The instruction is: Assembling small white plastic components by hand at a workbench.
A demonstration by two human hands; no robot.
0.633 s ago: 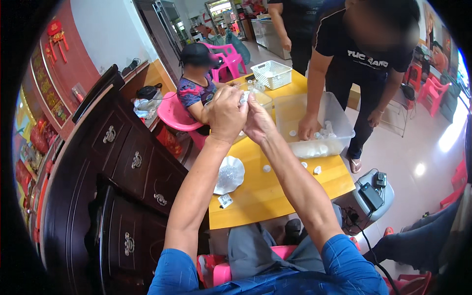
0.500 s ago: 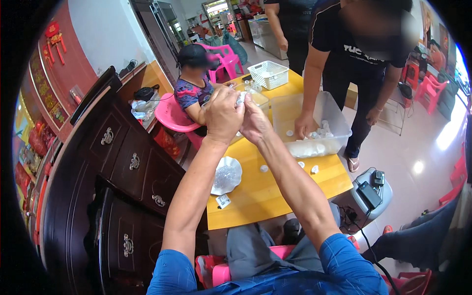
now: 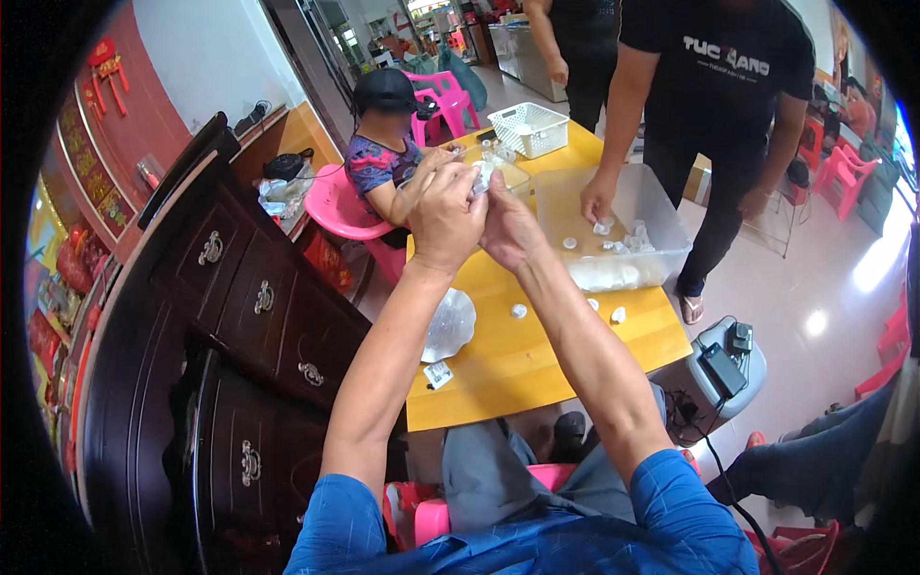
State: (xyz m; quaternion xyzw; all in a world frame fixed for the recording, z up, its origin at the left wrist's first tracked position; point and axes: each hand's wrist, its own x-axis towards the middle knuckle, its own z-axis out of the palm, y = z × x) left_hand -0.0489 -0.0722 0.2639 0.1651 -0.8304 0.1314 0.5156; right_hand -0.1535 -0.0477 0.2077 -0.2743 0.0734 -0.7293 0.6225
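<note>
Both my arms reach forward over the yellow table (image 3: 470, 393), and my hands meet above its middle. Between them is a small white, partly clear piece (image 3: 482, 176), its exact kind too small to make out. My left hand (image 3: 446, 216) is wrapped round it from the left. From the right, the fingers of my right hand (image 3: 510, 222) press against it. Below my left wrist lies a silvery scalloped dish (image 3: 450, 326), with a small white printed card (image 3: 438, 374) beside it. Small round white pieces (image 3: 518, 311) lie to the right of my forearm and beyond it.
A clear plastic bin (image 3: 661, 259) holds white pieces; a standing person's hand (image 3: 600, 196) reaches into it. A white basket (image 3: 529, 130) stands at the far end. Another person (image 3: 383, 172) sits at the left. Dark drawers (image 3: 259, 316) flank the table; a grey stool (image 3: 726, 369) holds black devices.
My hands stay together around the white piece, shifted slightly right. The standing person's hand in the bin has lifted, with a white piece at its fingers. The seated person has leaned slightly.
</note>
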